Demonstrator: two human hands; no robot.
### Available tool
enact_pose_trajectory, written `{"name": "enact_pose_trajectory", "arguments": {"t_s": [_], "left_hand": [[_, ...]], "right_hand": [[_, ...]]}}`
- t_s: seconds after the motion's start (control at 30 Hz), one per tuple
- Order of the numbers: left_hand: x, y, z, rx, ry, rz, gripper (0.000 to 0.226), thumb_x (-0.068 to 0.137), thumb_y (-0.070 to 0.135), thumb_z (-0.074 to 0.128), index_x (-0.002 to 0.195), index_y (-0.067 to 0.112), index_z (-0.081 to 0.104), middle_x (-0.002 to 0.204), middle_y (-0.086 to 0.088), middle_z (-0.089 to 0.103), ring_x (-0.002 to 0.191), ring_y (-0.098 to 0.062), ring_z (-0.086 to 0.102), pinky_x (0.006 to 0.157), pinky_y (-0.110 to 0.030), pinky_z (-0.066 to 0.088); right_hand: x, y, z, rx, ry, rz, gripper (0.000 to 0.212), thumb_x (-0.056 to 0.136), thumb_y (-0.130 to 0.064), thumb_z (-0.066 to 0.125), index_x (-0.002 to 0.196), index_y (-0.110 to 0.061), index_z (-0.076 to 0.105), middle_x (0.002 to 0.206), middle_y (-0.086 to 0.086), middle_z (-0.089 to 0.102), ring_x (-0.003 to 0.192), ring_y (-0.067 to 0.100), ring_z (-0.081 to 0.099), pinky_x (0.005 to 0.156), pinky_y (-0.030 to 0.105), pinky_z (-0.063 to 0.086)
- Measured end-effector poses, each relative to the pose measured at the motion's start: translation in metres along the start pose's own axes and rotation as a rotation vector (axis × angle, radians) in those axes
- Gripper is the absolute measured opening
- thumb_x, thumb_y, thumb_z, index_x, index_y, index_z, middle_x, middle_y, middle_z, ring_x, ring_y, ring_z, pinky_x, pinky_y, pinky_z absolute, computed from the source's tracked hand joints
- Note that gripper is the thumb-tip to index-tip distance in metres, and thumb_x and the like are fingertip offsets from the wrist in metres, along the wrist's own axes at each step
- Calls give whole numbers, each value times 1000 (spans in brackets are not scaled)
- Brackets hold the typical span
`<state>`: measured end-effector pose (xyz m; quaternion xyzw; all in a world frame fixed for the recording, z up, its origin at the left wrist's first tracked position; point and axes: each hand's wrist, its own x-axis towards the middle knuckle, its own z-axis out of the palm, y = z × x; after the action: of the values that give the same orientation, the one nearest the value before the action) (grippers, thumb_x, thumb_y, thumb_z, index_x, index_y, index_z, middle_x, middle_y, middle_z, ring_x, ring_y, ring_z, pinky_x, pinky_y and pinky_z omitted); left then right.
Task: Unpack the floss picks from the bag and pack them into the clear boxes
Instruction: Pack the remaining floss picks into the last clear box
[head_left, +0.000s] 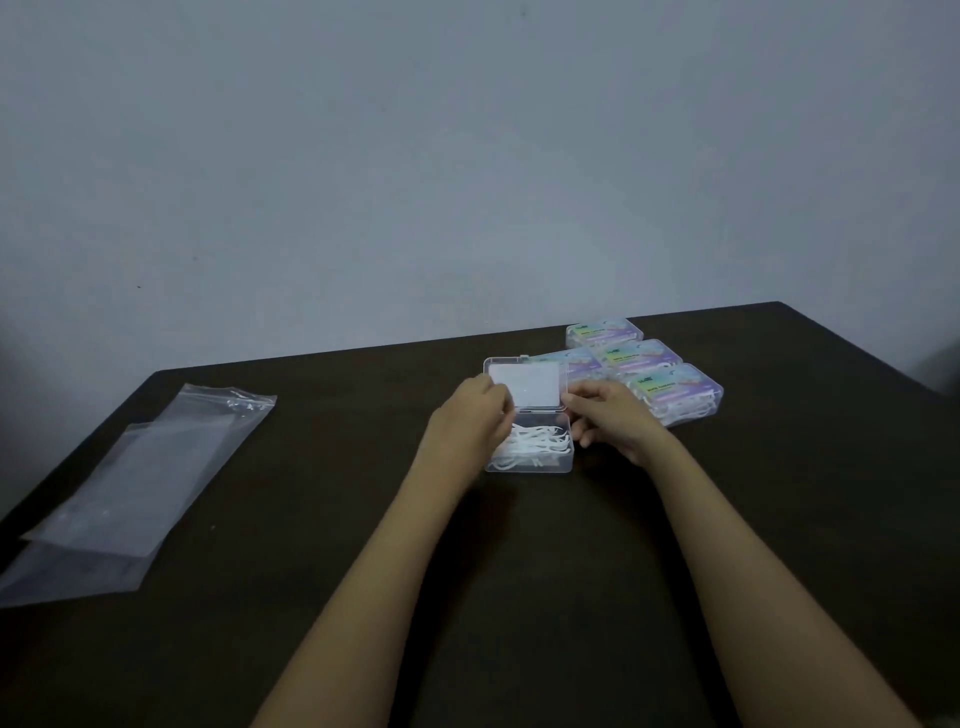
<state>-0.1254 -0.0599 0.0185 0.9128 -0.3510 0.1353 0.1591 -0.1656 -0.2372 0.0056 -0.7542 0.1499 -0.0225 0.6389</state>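
A clear box (540, 465) sits mid-table with its hinged lid (527, 387) raised upright. White floss picks (535, 444) lie piled inside it. My left hand (475, 423) rests at the box's left side, fingers on the lid's left edge. My right hand (610, 415) is at the box's right side, fingers touching the lid's right edge. A clear plastic bag (140, 483) lies flat at the table's left and looks empty.
Several closed clear boxes (649, 371) with colourful labels, holding floss picks, are grouped behind and right of the open box. The dark table (519, 571) ends at a plain wall at the back.
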Motion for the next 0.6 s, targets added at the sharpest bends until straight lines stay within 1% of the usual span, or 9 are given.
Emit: {"name": "enact_pose_trajectory", "arguments": {"t_s": [0.1, 0.2, 0.27, 0.33, 0.4, 0.43, 0.5, 0.53, 0.6], "left_hand": [[2, 3, 9, 73, -79, 49, 23, 94, 26, 48, 110, 15, 59, 114, -2, 56, 103, -14, 51, 81, -27, 48], [-2, -2, 10, 36, -27, 50, 21, 93, 31, 50, 106, 18, 60, 105, 2, 59, 88, -9, 52, 72, -22, 43], [-6, -5, 6, -73, 115, 11, 18, 92, 29, 53, 100, 16, 62, 93, 1, 61, 74, -6, 48, 65, -18, 42], [-8, -11, 1, -217, 320, -75, 11, 91, 23, 54, 94, 14, 61, 86, 0, 59, 69, -7, 48, 59, -15, 39], [-9, -18, -2, -392, 486, -178, 6, 91, 20, 54, 93, 16, 58, 87, 1, 55, 72, -10, 51, 61, -22, 46], [-10, -22, -3, -454, 507, -202, 8, 91, 21, 54, 97, 17, 57, 92, 2, 54, 77, -10, 52, 67, -27, 50], [-11, -30, -3, -426, 382, -159, 27, 89, 34, 54, 112, 18, 55, 109, 3, 50, 98, -9, 49, 87, -29, 46], [-12, -33, -3, -299, 275, -87, 41, 87, 45, 51, 120, 21, 52, 119, 2, 48, 108, -9, 45, 96, -29, 36], [-15, -37, -3, -40, 87, 90, 61, 80, 62, 47, 131, 28, 45, 133, 4, 43, 124, -11, 36, 103, -29, 20]], "right_hand": [[-1, 0, 2, 42, -22, -21, 14, 95, -10, 49, 107, -9, 55, 80, 9, 61, 52, 11, 53, 43, 16, 46], [-1, 0, 4, 44, -55, -58, 14, 94, -9, 49, 107, -11, 55, 82, 9, 61, 50, 11, 52, 42, 17, 45], [-1, 0, 6, 33, -59, -87, 17, 93, -7, 50, 109, -12, 53, 80, 8, 62, 47, 9, 52, 41, 17, 44], [-1, 1, 8, 16, -50, -120, 17, 93, -5, 50, 108, -11, 53, 78, 8, 62, 44, 6, 52, 40, 16, 45], [-2, 1, 10, 2, -60, -157, 14, 92, -4, 51, 101, -13, 55, 78, 9, 61, 44, 4, 53, 42, 16, 45], [-2, 2, 11, -5, -67, -171, 13, 91, -4, 52, 97, -15, 56, 77, 8, 61, 45, 4, 54, 43, 16, 46], [-2, 3, 12, -36, -77, -197, 14, 90, -3, 53, 92, -16, 57, 76, 8, 61, 49, 6, 55, 47, 16, 48], [-1, 3, 12, -55, -80, -207, 14, 90, -3, 54, 92, -15, 58, 76, 7, 62, 51, 7, 56, 49, 16, 48], [-1, 4, 11, -66, -95, -225, 14, 89, -2, 55, 93, -14, 60, 78, 7, 63, 56, 10, 56, 52, 17, 49]]}}
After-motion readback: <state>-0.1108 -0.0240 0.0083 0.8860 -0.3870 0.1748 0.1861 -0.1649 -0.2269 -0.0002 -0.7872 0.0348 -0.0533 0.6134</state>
